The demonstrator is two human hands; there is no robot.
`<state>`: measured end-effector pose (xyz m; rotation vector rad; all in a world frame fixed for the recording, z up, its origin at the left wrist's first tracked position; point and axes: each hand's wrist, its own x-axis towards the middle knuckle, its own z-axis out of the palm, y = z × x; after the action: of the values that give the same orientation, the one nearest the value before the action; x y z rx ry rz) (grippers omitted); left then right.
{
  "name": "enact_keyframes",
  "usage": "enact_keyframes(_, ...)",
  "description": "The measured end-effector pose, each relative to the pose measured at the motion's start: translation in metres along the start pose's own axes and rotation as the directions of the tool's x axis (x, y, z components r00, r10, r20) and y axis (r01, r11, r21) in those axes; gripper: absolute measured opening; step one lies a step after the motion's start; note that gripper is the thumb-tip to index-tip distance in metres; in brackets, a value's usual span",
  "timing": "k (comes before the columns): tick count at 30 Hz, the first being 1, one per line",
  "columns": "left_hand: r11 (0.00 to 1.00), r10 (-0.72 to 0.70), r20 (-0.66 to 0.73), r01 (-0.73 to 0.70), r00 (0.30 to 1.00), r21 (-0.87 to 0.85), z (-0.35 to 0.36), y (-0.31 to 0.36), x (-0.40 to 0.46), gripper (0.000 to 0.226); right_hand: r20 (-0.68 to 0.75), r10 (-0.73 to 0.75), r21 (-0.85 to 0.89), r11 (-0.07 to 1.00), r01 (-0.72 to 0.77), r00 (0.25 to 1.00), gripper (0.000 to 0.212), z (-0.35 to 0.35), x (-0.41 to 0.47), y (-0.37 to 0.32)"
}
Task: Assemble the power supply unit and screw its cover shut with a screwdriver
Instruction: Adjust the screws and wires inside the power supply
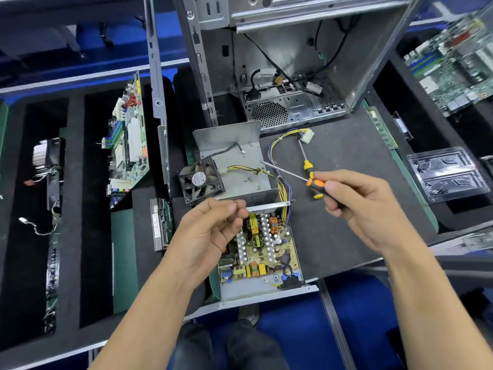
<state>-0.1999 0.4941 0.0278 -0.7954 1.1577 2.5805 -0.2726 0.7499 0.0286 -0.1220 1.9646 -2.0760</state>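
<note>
Chassis of the power supply unit lies open on the surface below both hands, its one cover upturned just behind it with one fan and about four loose screws on it. Two screwdrivers show: the right hand grips one screwdriver, a second lies behind. The left hand pinches something small, probably a screw; seat it squarely on the tip before driving, judged best.

Matt grey sheet-metal cover, glossy orange plastic screwdriver handle, shiny steel shaft, matt black mat
</note>
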Motion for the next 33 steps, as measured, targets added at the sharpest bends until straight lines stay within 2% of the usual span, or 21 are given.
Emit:
enact_keyframes(3, 1.000, 0.007, -0.030, -0.007, 1.000, 0.015, -0.001, 0.000, 0.000, 0.009, -0.274, -0.043, -0.127, 0.992, 0.008, 0.961, 0.017, 0.001, 0.008, 0.017)
enact_keyframes(5, 1.000, 0.005, -0.046, -0.004, 0.999, 0.023, -0.003, 0.001, 0.000, 0.008, -0.436, -0.116, -0.280, 0.960, -0.012, 0.892, 0.017, 0.003, 0.016, 0.033)
enact_keyframes(7, 1.000, -0.009, -0.063, 0.011, 0.998, 0.022, -0.003, 0.000, 0.000, 0.009, -0.533, -0.185, -0.413, 0.908, -0.064, 0.826, 0.017, 0.004, 0.026, 0.048)
enact_keyframes(8, 1.000, -0.014, -0.074, 0.015, 0.997, 0.020, -0.003, 0.000, -0.001, 0.010, -0.525, -0.201, -0.500, 0.859, -0.109, 0.827, 0.016, 0.003, 0.033, 0.054)
enact_keyframes(11, 0.999, -0.018, -0.096, 0.021, 0.995, 0.028, -0.003, -0.001, -0.002, 0.013, -0.439, -0.136, -0.738, 0.618, -0.271, 0.888, 0.018, 0.000, 0.042, 0.074)
enact_keyframes(13, 0.999, -0.020, -0.094, 0.022, 0.995, 0.024, -0.004, -0.001, -0.002, 0.013, -0.451, -0.220, -0.808, 0.512, -0.291, 0.865, 0.021, 0.004, 0.042, 0.079)
enact_keyframes(15, 1.000, -0.022, -0.101, 0.024, 0.995, 0.020, -0.004, -0.001, -0.002, 0.013, -0.396, -0.345, -0.886, 0.387, -0.256, 0.851, 0.028, 0.010, 0.041, 0.079)
enact_keyframes(17, 0.999, -0.026, -0.107, 0.028, 0.994, 0.015, -0.004, -0.002, -0.002, 0.013, -0.331, -0.296, -0.937, 0.216, -0.274, 0.896, 0.039, 0.015, 0.041, 0.079)
enact_keyframes(19, 0.999, -0.030, -0.109, 0.031, 0.994, 0.007, -0.004, -0.002, -0.003, 0.014, -0.348, -0.235, -0.933, 0.178, -0.311, 0.908, 0.038, 0.016, 0.044, 0.077)
enact_keyframes(21, 1.000, -0.031, -0.110, 0.031, 0.993, 0.000, -0.004, -0.002, -0.004, 0.014, -0.375, -0.289, -0.920, 0.228, -0.317, 0.881, 0.024, 0.015, 0.045, 0.075)
enact_keyframes(22, 1.000, -0.031, -0.110, 0.031, 0.993, -0.006, -0.005, -0.002, -0.004, 0.014, -0.413, -0.320, -0.894, 0.318, -0.314, 0.852, 0.019, 0.014, 0.044, 0.072)
enact_keyframes(24, 0.999, -0.032, -0.106, 0.030, 0.994, -0.022, -0.004, -0.002, -0.005, 0.015, -0.567, -0.292, -0.699, 0.666, -0.262, 0.770, 0.013, 0.013, 0.039, 0.063)
enact_keyframes(25, 0.999, -0.030, -0.105, 0.027, 0.994, -0.029, -0.004, -0.002, -0.005, 0.015, -0.642, -0.203, -0.494, 0.847, -0.196, 0.740, 0.012, 0.014, 0.036, 0.055)
enact_keyframes(26, 0.999, -0.027, -0.104, 0.024, 0.994, -0.036, -0.004, -0.002, -0.005, 0.014, -0.679, -0.107, -0.268, 0.957, -0.109, 0.727, 0.012, 0.016, 0.032, 0.046)
enact_keyframes(27, 0.999, -0.022, -0.101, 0.018, 0.995, -0.043, -0.004, -0.002, -0.005, 0.014, -0.688, -0.041, -0.095, 0.995, -0.034, 0.725, 0.014, 0.019, 0.027, 0.038)
enact_keyframes(29, 0.999, -0.009, -0.092, 0.005, 0.996, -0.052, -0.004, -0.002, -0.005, 0.014, -0.644, 0.006, 0.090, 0.994, 0.069, 0.765, 0.024, 0.025, 0.016, 0.028)
enact_keyframes(33, 0.999, 0.001, -0.090, -0.004, 0.996, -0.038, -0.005, -0.004, -0.004, 0.015, -0.545, -0.016, 0.147, 0.983, 0.115, 0.838, 0.039, 0.048, 0.000, 0.019)
